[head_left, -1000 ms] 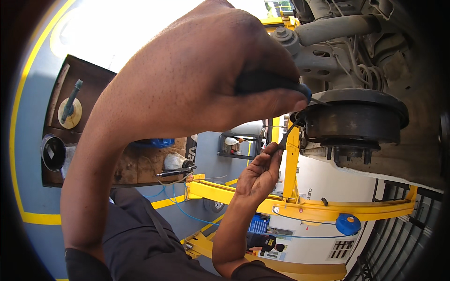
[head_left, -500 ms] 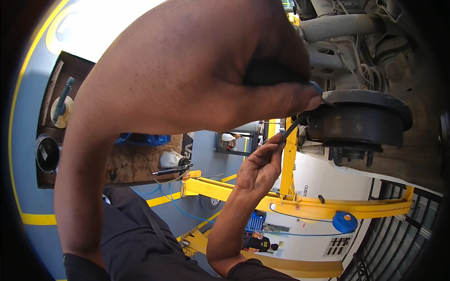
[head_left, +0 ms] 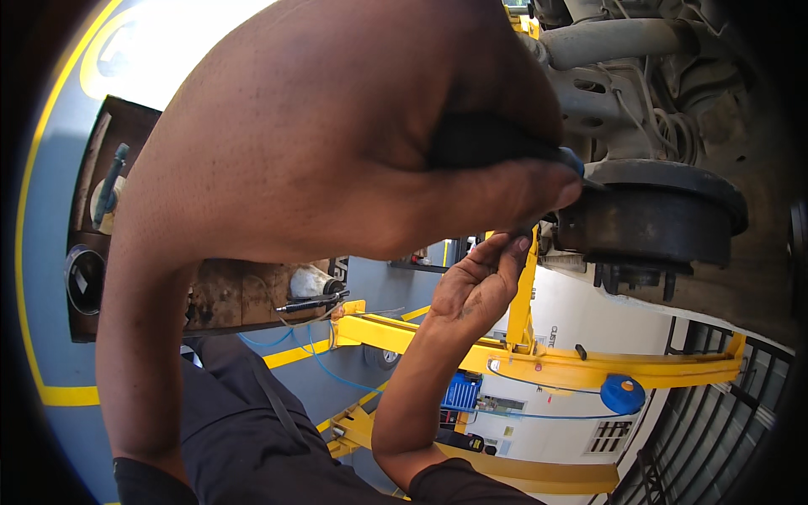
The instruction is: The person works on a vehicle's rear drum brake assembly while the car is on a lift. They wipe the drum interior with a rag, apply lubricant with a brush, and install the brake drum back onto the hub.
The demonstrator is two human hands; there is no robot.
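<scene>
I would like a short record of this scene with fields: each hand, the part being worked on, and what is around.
left hand: raised close to the camera, closed around a dark tool handle
right hand: open, fingers reaching up beside the brake drum
brake drum: dark, round, under the raised vehicle
tool tip: hidden between hand and drum
around: yellow lift arms, blue round pad, worn wooden workbench

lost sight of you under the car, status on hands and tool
Left hand shut on dark tool handle. Right hand open beneath brake drum. Nothing blocking.
</scene>
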